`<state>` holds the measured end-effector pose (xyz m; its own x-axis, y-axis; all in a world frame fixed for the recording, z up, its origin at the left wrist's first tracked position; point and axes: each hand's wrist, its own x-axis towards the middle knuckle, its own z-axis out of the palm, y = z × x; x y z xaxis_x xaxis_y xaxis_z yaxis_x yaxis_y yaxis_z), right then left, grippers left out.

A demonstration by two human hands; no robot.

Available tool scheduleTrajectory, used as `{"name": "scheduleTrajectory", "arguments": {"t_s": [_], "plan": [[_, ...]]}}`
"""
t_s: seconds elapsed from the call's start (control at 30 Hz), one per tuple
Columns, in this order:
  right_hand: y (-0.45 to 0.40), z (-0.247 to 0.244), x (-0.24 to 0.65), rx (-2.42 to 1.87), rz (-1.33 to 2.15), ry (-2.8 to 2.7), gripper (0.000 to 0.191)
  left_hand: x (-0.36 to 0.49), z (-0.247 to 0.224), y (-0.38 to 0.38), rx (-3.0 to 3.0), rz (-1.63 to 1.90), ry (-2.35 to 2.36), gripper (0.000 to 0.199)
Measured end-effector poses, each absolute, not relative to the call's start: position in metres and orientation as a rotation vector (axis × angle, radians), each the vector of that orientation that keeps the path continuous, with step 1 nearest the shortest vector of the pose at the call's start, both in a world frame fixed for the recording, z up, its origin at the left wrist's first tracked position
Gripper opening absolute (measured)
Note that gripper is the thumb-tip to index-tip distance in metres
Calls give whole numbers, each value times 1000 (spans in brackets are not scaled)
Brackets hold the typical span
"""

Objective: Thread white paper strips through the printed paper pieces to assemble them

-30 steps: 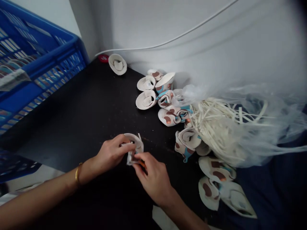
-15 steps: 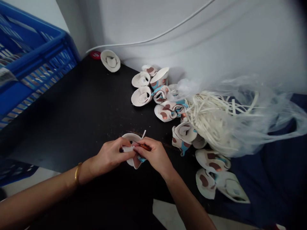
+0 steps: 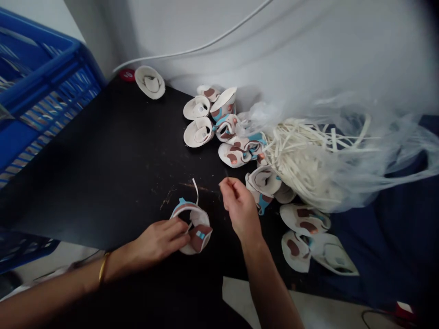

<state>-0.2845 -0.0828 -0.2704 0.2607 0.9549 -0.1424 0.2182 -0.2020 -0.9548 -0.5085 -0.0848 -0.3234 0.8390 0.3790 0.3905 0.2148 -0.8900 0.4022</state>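
Observation:
Near the front of the black table, my left hand (image 3: 163,240) grips the near side of a small shoe upper (image 3: 203,218), white with brown and blue patches. The upper's opening faces up. A thin white lace (image 3: 195,189) sticks out from its far edge, and another stretch of lace shows inside the opening beside my left fingers. To the right of the upper, apart from it, my right hand (image 3: 239,201) is raised with its fingers closed. Whatever it holds is hidden from view.
Several similar shoe uppers (image 3: 198,132) lie along the wall and to the right. A clear plastic bag (image 3: 346,176) spills white laces (image 3: 291,160). At left stands a blue crate (image 3: 68,103). A white cable (image 3: 192,51) runs along the wall, near a red round object (image 3: 127,75).
My right hand has moved right, away from the shoe upper; the orange-brown tool in its fingers no longer shows. My left hand has turned the upper, and its brown part now faces right.

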Motion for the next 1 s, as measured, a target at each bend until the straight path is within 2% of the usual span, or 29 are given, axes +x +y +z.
{"name": "scheduleTrajectory", "arguments": {"t_s": [0.1,0.17,0.3,0.47,0.7,0.87,1.0], "plan": [[-90,-261,-288,-1534,1108,-1444,9,-515,-321,-80,2686,696,572,27],[-95,-262,-294,-1462,1213,-1503,12,-516,-318,-74,2663,704,637,28],[-99,-272,-298,-1446,1360,-1415,17,-511,-315,-71,2495,780,737,19],[-99,-276,-293,-1408,1519,-1240,12,-503,-315,-73,2404,868,726,13],[-107,-276,-306,-1482,1141,-1507,10,-501,-304,-62,2675,673,555,24],[-107,-292,-307,-1508,1248,-993,18,-503,-297,-66,2693,592,537,26],[-85,-300,-291,-1442,1155,-679,21,-508,-297,-75,2678,543,471,29]]}}
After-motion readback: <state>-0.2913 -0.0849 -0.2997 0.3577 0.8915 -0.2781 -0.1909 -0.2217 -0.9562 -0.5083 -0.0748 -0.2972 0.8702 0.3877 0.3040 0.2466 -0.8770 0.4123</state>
